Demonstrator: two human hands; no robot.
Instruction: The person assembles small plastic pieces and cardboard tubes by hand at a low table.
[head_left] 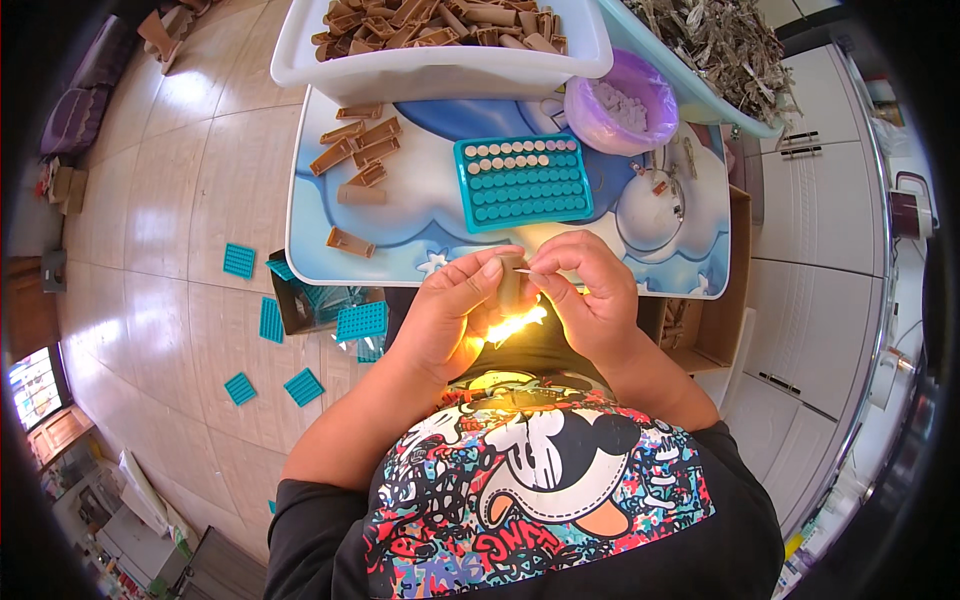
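Close to my body, at the table's front edge, my left hand point(452, 302) is closed round a tan plastic piece point(510, 290) held roughly upright. My right hand point(595, 292) pinches a small thin white piece point(523, 270) against the upper end of the tan piece. A bright yellow glow shows just below my fingers; its source is hidden. Beyond my hands lies a teal tray point(468, 212) of round cups, with small white discs point(515, 148) in its far rows. Several brown plastic pieces point(375, 148) lie to its left on the table.
A white bin point(430, 82) heaped with brown pieces stands at the back. Beside it are a purple-lined bowl point(585, 122) of grey material and a light-blue tub point(690, 75) of metal strips. Small metal parts point(660, 185) lie right. More teal trays point(303, 386) lie on the floor at left.
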